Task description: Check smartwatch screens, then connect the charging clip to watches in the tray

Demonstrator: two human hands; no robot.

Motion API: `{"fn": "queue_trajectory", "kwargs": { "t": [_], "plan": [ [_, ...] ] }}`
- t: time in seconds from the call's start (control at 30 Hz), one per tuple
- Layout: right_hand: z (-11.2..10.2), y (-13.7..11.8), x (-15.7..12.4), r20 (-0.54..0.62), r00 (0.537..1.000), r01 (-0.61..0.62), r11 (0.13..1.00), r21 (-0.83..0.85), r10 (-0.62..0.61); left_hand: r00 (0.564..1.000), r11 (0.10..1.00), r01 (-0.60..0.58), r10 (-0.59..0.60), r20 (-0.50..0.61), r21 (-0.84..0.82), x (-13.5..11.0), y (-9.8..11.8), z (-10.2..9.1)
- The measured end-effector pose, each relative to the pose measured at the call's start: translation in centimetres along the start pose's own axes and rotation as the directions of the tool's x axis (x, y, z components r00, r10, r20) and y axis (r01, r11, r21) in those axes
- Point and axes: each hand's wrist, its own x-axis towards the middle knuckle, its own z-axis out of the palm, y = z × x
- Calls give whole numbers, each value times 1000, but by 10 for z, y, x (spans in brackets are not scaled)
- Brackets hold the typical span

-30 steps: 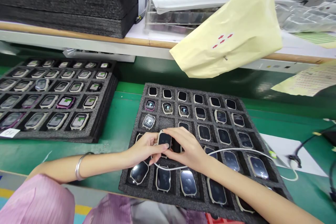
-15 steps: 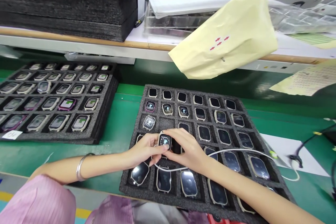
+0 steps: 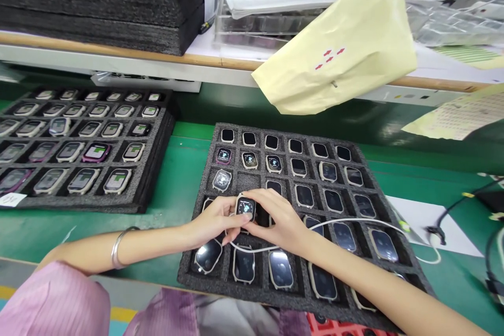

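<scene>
Between my two hands, above the near foam tray [image 3: 208, 173], a smartwatch [image 3: 246, 206] without a strap shows a lit watch face. My left hand [image 3: 214, 223] is closed round its left side, the thumb at the lower edge of the screen. From the right, my right hand [image 3: 281, 218] grips the same watch, fingers along its top and thumb near the bottom. A white cable [image 3: 255, 250] passes under my hands; its near end is hidden behind my left fingers. Several watches lie in the tray's compartments, some lit, many with dark screens.
A second foam tray of watches [image 3: 94, 152] sits at the left on the green bench [image 3: 181, 168]. Black foam blocks [image 3: 90, 5] are stacked on the shelf. A yellow paper sheet [image 3: 338, 58] hangs over the shelf edge. White paper [image 3: 452, 226] and black cables [image 3: 437, 231] lie at the right.
The whole view has shifted slightly, so things appear a little higher and further left. Both hands keep hold of the watch, nearly in the same pose.
</scene>
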Motion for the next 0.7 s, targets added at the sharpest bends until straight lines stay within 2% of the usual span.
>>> {"fn": "queue_trajectory", "kwargs": {
  "t": [0.3, 0.5, 0.57, 0.63, 0.7],
  "plan": [
    [0, 0, -1, 21, 1000, -17, 1000, -12, 17, 1000, 1000, 0, 0, -10, 29, 0, -1, 1],
    [-16, 3, 10, 171, 984, -41, 997, -67, 52, 999, 992, 13, -10, -30, 128, 1, 0, 2],
    [-19, 9, 15, 141, 988, -66, 998, -18, 68, 999, 990, 20, -15, -39, 139, 3, 1, 2],
    [-19, 18, 19, 59, 993, -100, 994, 40, 98, 999, 992, 31, -27, -32, 123, 4, 0, 1],
    [-16, 26, 22, 13, 990, -138, 990, 9, 138, 999, 993, 46, -43, -26, 107, 4, -3, 1]
  ]
}}
